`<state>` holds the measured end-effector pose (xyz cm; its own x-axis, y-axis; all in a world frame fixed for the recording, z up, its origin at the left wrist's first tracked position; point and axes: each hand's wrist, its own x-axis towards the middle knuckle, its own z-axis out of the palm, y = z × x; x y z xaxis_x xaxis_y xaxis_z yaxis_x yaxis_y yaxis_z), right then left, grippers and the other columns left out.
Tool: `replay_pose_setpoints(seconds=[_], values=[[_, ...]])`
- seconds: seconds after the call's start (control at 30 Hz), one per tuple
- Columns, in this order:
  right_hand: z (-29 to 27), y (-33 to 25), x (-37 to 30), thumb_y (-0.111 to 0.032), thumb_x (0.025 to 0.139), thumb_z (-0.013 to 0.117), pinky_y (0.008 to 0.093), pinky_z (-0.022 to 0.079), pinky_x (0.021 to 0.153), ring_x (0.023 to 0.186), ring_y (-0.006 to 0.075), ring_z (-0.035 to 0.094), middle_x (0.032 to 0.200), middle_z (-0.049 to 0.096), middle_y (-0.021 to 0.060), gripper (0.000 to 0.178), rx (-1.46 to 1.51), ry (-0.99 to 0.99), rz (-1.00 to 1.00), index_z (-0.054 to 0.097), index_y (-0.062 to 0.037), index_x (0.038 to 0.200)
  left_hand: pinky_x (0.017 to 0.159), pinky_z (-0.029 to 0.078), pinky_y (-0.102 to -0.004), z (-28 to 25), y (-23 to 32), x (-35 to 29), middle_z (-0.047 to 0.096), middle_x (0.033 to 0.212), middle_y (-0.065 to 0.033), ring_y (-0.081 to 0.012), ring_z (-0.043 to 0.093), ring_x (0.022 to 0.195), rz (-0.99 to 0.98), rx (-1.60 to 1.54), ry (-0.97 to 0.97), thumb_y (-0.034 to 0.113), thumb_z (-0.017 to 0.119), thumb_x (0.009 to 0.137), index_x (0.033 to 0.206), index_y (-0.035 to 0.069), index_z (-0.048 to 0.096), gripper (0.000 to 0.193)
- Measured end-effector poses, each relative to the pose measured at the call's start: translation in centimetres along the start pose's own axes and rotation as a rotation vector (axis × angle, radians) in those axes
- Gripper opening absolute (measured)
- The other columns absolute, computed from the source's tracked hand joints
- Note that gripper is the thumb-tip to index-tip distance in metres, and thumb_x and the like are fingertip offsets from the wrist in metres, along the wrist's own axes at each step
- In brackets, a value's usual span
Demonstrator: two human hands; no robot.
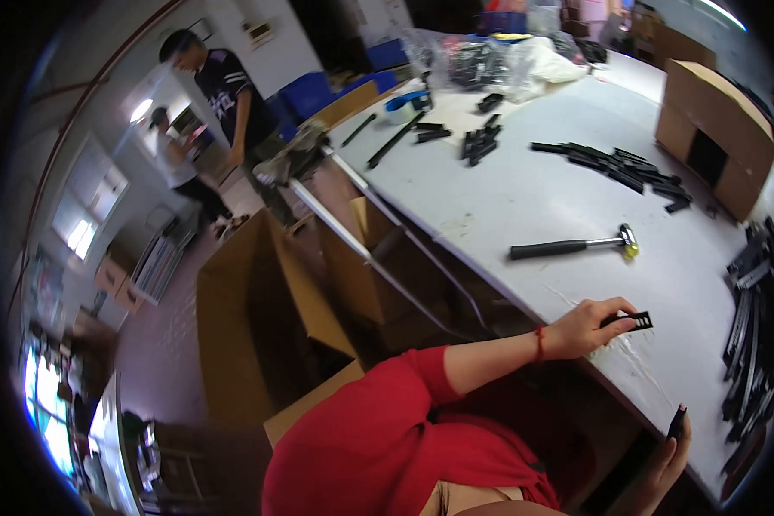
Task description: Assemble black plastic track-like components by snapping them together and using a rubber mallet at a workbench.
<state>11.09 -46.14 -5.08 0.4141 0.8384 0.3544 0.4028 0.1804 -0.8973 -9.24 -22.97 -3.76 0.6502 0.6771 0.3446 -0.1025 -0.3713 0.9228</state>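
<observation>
A hammer (549, 250) lies on the table (490, 215) beyond the left hand (586, 328), which grips a slotted black piece (640, 322). The right hand (671, 457), by the table's edge, grasps a dark piece (678, 421); black strips (751, 344) lie to its right.

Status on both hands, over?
Left hand: gripping slotted black piece. Right hand: holding small black piece. Hammer on table, clear of both hands.

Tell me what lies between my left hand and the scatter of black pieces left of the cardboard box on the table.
The head view shows a hammer lying between your left hand and that scatter of black pieces.
</observation>
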Motion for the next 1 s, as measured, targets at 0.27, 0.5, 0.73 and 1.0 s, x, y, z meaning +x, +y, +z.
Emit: replay_pose_setpoints(seconds=[0.27, 0.5, 0.73, 1.0], values=[[4.5, -2.8, 2.0, -0.009, 0.097, 0.052, 0.0383, 0.047, 0.089, 0.103, 0.0351, 0.061, 0.109, 0.063, 0.0208, 0.029, -0.543, -0.07, -0.153, 0.059, -0.0004, 0.124, 0.064, 0.047, -0.0262, -1.2, -1.6, -0.5, 0.061, 0.078, -0.0027, -0.0075, 0.054, 0.072, -0.082, -0.103, -0.02, 0.017, 0.059, 0.097, 0.118, 0.005, 0.06, 0.025], [5.8, -1.4, 6.9, -0.018, 0.082, 0.065, 0.0373, 0.049, 0.062, 0.073, 0.0235, 0.06, 0.077, 0.058, 0.0057, 0.027, -0.807, 0.15, -0.4, 0.068, -0.0208, 0.109, 0.05, 0.034, -0.0189, -2.3, -1.7, 0.4, 0.055, 0.068, 0.0037, -0.0026, 0.045, 0.058, -0.053, 0.082, 0.058, 0.018, 0.056, 0.1, 0.12, 0.003, 0.062, 0.026], [5.7, -0.2, 6.8, -0.017, 0.078, 0.065, 0.0284, 0.051, 0.062, 0.076, 0.016, 0.059, 0.082, 0.057, -0.0008, 0.034, -0.898, 0.191, -0.543, 0.068, -0.0241, 0.11, 0.056, 0.037, -0.0194, -0.8, -1.3, -0.1, 0.055, 0.069, 0.0015, -0.0047, 0.047, 0.06, -0.11, -0.031, 0.039, 0.021, 0.055, 0.101, 0.118, 0.001, 0.06, 0.027], [6.5, 0.4, 7.1, -0.016, 0.073, 0.064, 0.0276, 0.051, 0.064, 0.078, 0.015, 0.059, 0.083, 0.058, -0.0022, 0.036, -0.884, 0.159, -0.548, 0.071, -0.0239, 0.108, 0.058, 0.039, -0.0194, -0.9, -0.9, -0.3, 0.057, 0.07, 0.0, -0.0056, 0.05, 0.062, -0.065, -0.054, 0.012, 0.02, 0.056, 0.1, 0.12, 0.0, 0.059, 0.028]])
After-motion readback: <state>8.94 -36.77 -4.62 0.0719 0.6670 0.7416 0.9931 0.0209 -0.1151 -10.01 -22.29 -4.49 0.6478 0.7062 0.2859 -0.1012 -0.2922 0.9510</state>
